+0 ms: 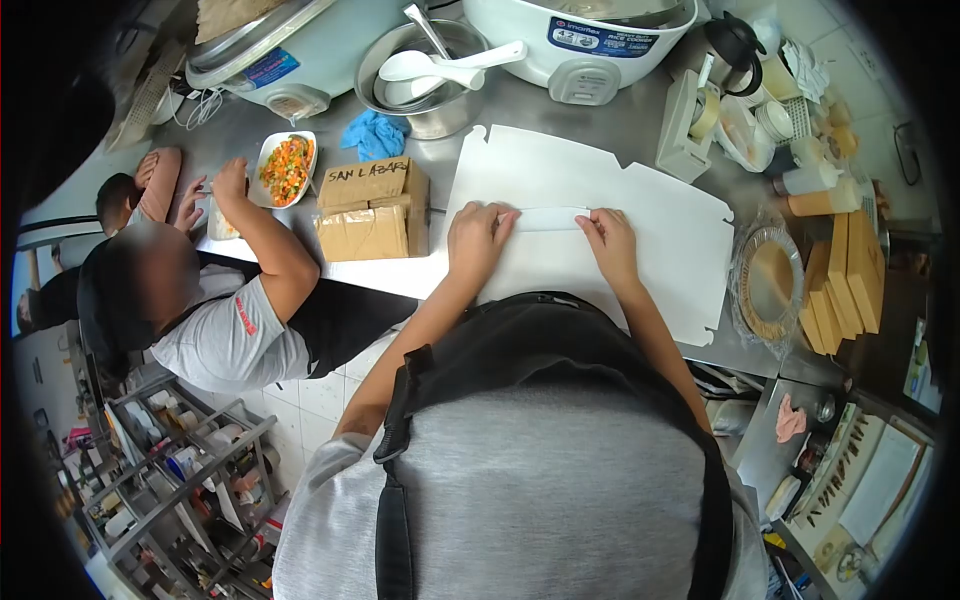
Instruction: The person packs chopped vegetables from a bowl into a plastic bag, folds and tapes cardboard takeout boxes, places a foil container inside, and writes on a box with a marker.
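A large flat sheet of white cardboard (660,240) with notched edges lies on the steel counter in front of me. Across its middle is a narrow white strip (550,218), between my two hands. My left hand (482,238) has its fingers pressed together at the strip's left end. At the right end, my right hand (608,240) pinches the strip between thumb and fingers. Both hands rest low over the cardboard.
A taped brown box (372,212) stands left of the cardboard, near a blue cloth (375,134) and a dish of diced vegetables (287,170). A co-worker (225,330) is at the left. Behind are a metal bowl (440,122) and rice cookers (580,50). Wrapped plates (768,275) lie right.
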{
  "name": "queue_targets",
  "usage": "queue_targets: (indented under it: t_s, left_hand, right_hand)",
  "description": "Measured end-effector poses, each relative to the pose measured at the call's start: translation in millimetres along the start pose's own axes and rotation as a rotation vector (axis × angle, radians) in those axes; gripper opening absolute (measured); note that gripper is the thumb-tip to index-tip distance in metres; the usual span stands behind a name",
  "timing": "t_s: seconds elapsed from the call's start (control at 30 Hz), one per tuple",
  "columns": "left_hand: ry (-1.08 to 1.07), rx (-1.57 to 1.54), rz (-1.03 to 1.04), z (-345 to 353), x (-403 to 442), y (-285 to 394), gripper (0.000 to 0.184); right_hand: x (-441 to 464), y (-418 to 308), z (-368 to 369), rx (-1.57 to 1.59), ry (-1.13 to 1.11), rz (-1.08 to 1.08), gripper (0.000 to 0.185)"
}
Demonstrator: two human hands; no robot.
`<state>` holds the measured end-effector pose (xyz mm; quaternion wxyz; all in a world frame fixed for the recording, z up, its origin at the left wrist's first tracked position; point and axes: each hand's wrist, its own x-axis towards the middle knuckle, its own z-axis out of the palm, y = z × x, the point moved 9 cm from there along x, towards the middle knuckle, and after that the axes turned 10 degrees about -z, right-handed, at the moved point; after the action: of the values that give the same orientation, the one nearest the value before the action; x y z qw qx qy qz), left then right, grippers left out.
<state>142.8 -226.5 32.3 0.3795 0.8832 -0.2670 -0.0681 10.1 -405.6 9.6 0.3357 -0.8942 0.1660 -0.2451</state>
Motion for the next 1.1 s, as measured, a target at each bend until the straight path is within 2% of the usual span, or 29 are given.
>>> queue_targets:
  t_s: [0.3,0.4,0.5,1.1]
  left_hand:
    - [0.079,0.107,0.005,6,3,-5,0.022]
    - [0.024,0.113,-0.043,7,5,-8,0.028]
    - [-0.005,0.084,-0.085,9,7,-14,0.031]
    - [0.015,0.076,-0.063,11,8,-15,0.028]
  right_hand:
    - [4,14,6,-0.013,0.000,0.105,0.022]
    - [3,28,13,0.107,-0.042,0.214,0.022]
    - [5,31,13,0.088,-0.093,0.273,0.022]
    - [8,36,16,0.031,-0.171,0.298,0.020]
